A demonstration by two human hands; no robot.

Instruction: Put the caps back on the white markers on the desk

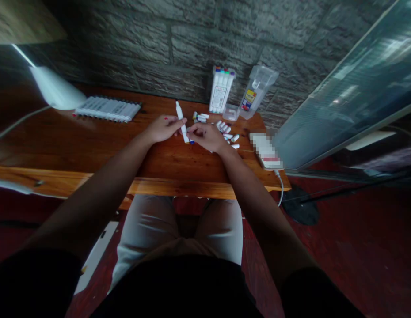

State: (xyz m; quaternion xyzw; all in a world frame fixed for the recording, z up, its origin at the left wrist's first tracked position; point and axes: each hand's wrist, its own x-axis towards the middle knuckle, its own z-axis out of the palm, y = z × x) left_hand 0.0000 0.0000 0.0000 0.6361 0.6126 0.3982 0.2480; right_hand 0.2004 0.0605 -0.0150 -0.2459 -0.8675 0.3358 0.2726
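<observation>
Head view: both hands meet over the middle of the wooden desk. The left hand has its fingers pinched around a white marker, which stands tilted with its upper end pointing toward the wall. The right hand has its fingers closed narrowly on the marker's lower end, just above the desk. Loose caps lie scattered just beside the right hand. Farther back stand a full marker box and a clear case. A row of markers lies well to the left.
</observation>
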